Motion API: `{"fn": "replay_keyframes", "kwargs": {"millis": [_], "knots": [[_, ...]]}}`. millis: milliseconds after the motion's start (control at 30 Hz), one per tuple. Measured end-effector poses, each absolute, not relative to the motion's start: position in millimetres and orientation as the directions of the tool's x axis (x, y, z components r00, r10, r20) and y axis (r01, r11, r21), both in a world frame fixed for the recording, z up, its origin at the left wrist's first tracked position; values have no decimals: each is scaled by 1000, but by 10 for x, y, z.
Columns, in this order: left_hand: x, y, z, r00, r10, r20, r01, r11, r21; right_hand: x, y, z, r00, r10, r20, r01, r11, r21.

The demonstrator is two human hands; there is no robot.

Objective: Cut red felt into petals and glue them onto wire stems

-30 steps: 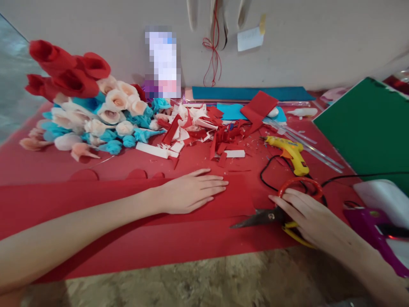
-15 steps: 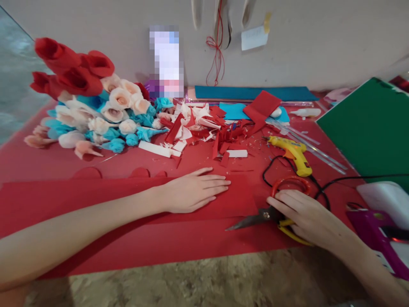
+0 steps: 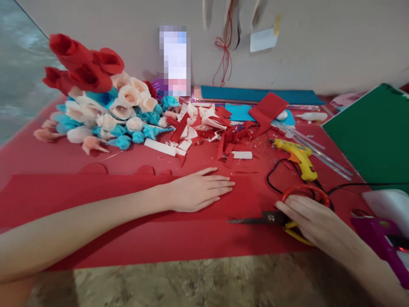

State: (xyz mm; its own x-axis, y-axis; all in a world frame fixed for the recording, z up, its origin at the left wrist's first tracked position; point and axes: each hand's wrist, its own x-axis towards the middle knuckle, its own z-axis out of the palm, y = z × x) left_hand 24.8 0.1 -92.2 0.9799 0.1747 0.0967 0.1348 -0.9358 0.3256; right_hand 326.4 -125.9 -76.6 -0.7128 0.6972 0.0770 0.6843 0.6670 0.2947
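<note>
My left hand point(image 3: 198, 190) lies flat, fingers extended, on the red sheet point(image 3: 244, 198); my right hand point(image 3: 308, 215) grips the scissors point(image 3: 271, 218) at its near right corner.

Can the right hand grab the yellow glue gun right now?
Probably not: the right hand is holding scissors. But the glue gun lies just past their red handle, so it looks within reach if that hand were empty.

Nothing is coming through legibly, folks: the wall note point(image 3: 263, 40) is looking too blurred, the screen point(image 3: 175, 59) is showing only blocks.
</note>
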Motion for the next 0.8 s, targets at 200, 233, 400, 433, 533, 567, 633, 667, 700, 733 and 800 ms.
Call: {"fn": "replay_keyframes", "kwargs": {"millis": [200, 233, 400, 433, 533, 567, 633, 667, 700, 733, 800], "knots": [[251, -1, -928, 980, 182, 84, 146, -935, 323, 3183, -1309, -804, -633, 774, -1, 737, 602, 307], [251, -2, -928, 980, 182, 79, 148, -936, 321, 3157, -1304, -802, -628, 778, -3, 739, 598, 311], [246, -7, -935, 979, 185, 84, 150, -937, 316, 3048, -1239, -763, -641, 767, 10, 740, 616, 270], [244, -7, -938, 979, 184, 84, 149, -937, 315, 3030, -1224, -753, -647, 762, 12, 738, 622, 261], [242, -4, -940, 980, 177, 85, 143, -940, 310, 2979, -1184, -732, -663, 748, 40, 732, 636, 243], [242, -3, -938, 980, 177, 87, 142, -941, 308, 2965, -1173, -727, -668, 743, 52, 731, 641, 236], [244, 0, -933, 980, 178, 86, 144, -942, 304, 2945, -1159, -720, -687, 724, 70, 717, 659, 228], [245, 1, -930, 980, 179, 86, 145, -942, 303, 2940, -1155, -717, -702, 709, 76, 704, 672, 230], [246, 2, -929, 980, 181, 87, 147, -941, 304, 2939, -1153, -714, -717, 692, 81, 688, 686, 236], [247, 2, -929, 979, 182, 86, 148, -941, 305, 2940, -1153, -711, -732, 676, 84, 672, 698, 246], [246, 1, -932, 979, 182, 90, 147, -939, 310, 2952, -1157, -707, -753, 653, 81, 646, 711, 277]]}}
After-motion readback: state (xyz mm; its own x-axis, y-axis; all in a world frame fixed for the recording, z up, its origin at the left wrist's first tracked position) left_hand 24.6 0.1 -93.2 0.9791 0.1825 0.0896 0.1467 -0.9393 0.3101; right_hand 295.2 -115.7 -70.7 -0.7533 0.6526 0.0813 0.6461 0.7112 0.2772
